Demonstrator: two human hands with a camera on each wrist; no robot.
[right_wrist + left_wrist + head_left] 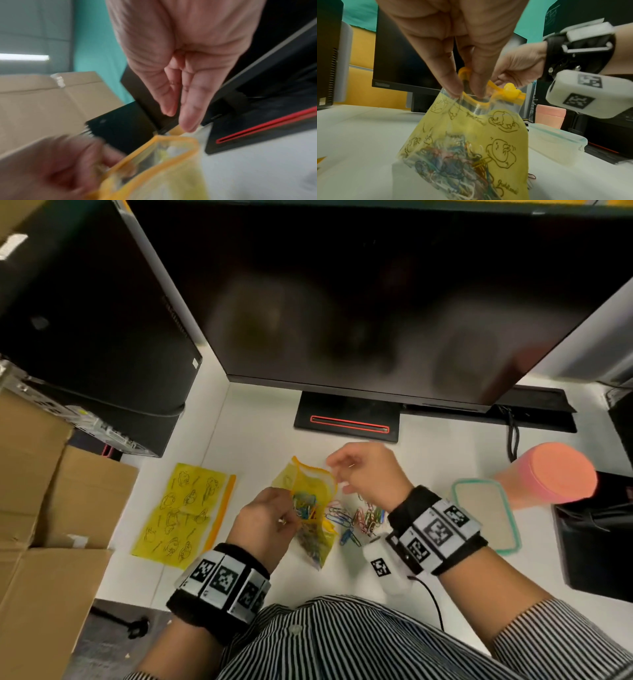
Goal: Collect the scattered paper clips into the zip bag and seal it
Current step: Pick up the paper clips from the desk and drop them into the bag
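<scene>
A yellow zip bag (310,494) with duck drawings and an orange zip strip stands open on the white desk. Coloured paper clips (450,163) lie heaped in its bottom. My left hand (291,515) pinches the near rim of the mouth (465,93). My right hand (337,474) hovers over the mouth by the far rim and the yellow duck slider (510,91). Its fingers (188,115) point down, nearly straight, and I see nothing between them. Several loose paper clips (356,518) lie on the desk right of the bag, under the right wrist.
A second yellow zip bag (185,511) lies flat to the left. A monitor stand (347,419) is just behind. A teal-rimmed container (486,511) and a pink tumbler (551,474) are at the right, and cardboard boxes (51,508) off the desk's left edge.
</scene>
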